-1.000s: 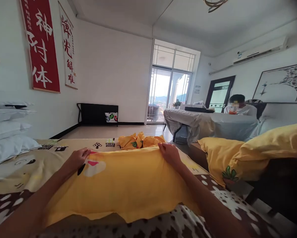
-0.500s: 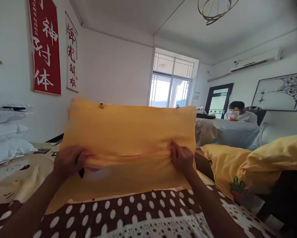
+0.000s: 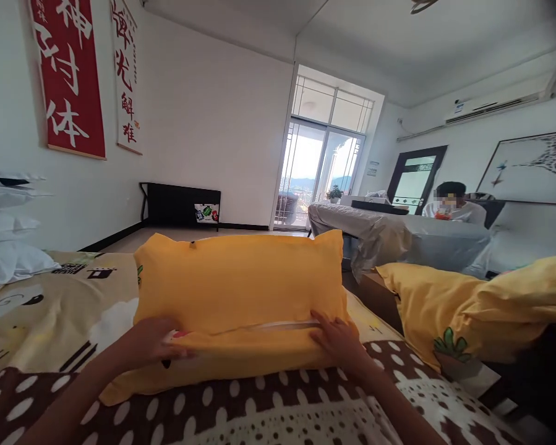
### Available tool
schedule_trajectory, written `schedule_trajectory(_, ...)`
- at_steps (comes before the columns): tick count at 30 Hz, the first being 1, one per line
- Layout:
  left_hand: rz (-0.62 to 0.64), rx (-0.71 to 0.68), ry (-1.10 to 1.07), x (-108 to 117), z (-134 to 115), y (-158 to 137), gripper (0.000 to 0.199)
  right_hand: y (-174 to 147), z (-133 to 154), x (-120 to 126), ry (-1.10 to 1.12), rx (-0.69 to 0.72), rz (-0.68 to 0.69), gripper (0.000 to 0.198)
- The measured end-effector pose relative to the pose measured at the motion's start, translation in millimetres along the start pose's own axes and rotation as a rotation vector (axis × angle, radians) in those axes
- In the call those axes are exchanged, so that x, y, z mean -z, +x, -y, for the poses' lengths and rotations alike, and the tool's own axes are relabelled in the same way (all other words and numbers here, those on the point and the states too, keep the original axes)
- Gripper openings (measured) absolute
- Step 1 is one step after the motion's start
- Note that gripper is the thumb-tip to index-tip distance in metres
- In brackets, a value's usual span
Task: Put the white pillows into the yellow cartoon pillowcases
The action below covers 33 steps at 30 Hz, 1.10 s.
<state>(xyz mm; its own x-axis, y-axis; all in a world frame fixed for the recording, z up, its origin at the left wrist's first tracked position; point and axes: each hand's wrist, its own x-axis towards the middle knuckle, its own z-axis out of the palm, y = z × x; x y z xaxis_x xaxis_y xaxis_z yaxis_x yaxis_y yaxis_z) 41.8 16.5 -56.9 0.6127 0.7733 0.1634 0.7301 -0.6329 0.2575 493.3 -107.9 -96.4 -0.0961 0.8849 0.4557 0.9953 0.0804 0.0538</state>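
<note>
A yellow pillow [image 3: 245, 278] lies on the bedding in front of me, with an opening slit running across its near side and a strip of white showing in it. On the pillow's left part rests my left hand [image 3: 159, 340], its fingers stretched toward the middle and slightly blurred. A small pink and dark print shows beside those fingers. My right hand [image 3: 336, 337] lies at the right end of the slit, fingers spread on the yellow cloth. Under the pillow is a brown blanket [image 3: 213, 398] with white dots.
White pillows [image 3: 13, 247] are stacked at the left on a beige printed cover [image 3: 22, 327]. More yellow pillows [image 3: 467, 303] sit at the right on a dark surface. Farther back, a person [image 3: 454, 204] sits behind a plastic-covered table [image 3: 426, 238].
The pillow has come down from a raised, upright position onto the bedding. Both hands moved down with it, and their closed fingers have loosened and spread. The camera view has tilted down.
</note>
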Motion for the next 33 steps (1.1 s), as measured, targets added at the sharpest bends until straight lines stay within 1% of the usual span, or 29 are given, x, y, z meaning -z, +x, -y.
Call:
schedule_trajectory(2,0.052,0.007,-0.011,-1.2,-3.7,-6.2,0.014,-9.9,-3.9,13.4,-0.026,0.079,0.064,0.055)
schedule_trajectory(3,0.077,0.003,0.014,-4.7,-5.0,-10.2,0.008,-14.5,-4.2,19.7,-0.062,0.115,0.068,0.059)
schedule_trajectory(5,0.101,-0.024,0.063,-14.3,-7.1,-19.9,0.010,-20.1,-1.1,30.8,-0.182,0.159,0.012,0.058)
schedule_trajectory(6,0.102,-0.040,0.076,-19.1,-8.3,-25.5,0.015,-20.5,2.1,34.8,-0.260,0.158,-0.043,0.055)
schedule_trajectory(8,0.117,-0.040,0.086,-26.5,-11.7,-37.2,0.023,-17.3,10.3,38.1,-0.391,0.139,-0.170,0.041)
schedule_trajectory(10,0.145,-0.009,0.074,-28.9,-16.1,-46.9,0.028,-11.1,18.3,34.3,-0.442,0.132,-0.257,0.026)
schedule_trajectory(11,0.166,-0.002,0.065,-28.0,-18.0,-50.0,0.028,-8.0,21.4,30.3,-0.445,0.142,-0.282,0.022)
schedule_trajectory(13,0.166,-0.031,0.038,-22.7,-19.4,-51.3,0.022,-3.7,24.6,21.4,-0.427,0.181,-0.298,0.023)
schedule_trajectory(15,0.121,-0.074,0.012,-15.3,-16.2,-47.1,0.014,-2.0,23.9,15.5,-0.349,0.214,-0.312,0.026)
schedule_trajectory(16,0.094,-0.080,0.000,-12.0,-13.1,-43.9,0.012,-1.9,22.3,14.7,-0.281,0.206,-0.326,0.027)
schedule_trajectory(18,0.030,-0.059,-0.035,-8.1,-6.0,-37.7,0.021,-2.2,17.4,17.0,-0.145,0.146,-0.362,0.027)
schedule_trajectory(20,-0.060,-0.070,-0.062,-8.4,-0.8,-33.5,0.032,-2.1,11.5,22.2,-0.067,0.074,-0.399,0.026)
schedule_trajectory(21,-0.138,-0.116,-0.055,-10.0,0.1,-32.1,0.035,-1.7,8.6,24.6,-0.051,0.047,-0.412,0.024)
schedule_trajectory(25,-0.609,-0.393,0.065,-22.0,-7.5,-29.3,0.031,-0.4,1.8,26.0,0.009,-0.008,-0.439,0.021)
schedule_trajectory(27,-0.791,-0.442,0.134,-30.7,-12.5,-28.0,0.027,-3.4,4.7,21.9,0.030,-0.009,-0.449,0.022)
schedule_trajectory(30,-0.990,-0.447,0.204,-45.5,-12.4,-26.8,0.022,-17.6,19.0,14.5,0.046,0.042,-0.425,0.020)
schedule_trajectory(32,-1.099,-0.430,0.197,-51.0,-9.0,-25.8,0.024,-32.0,31.9,10.9,0.010,0.141,-0.365,0.015)
schedule_trajectory(33,-1.133,-0.428,0.193,-50.5,-8.5,-24.6,0.026,-39.2,37.7,9.8,-0.032,0.205,-0.329,0.017)
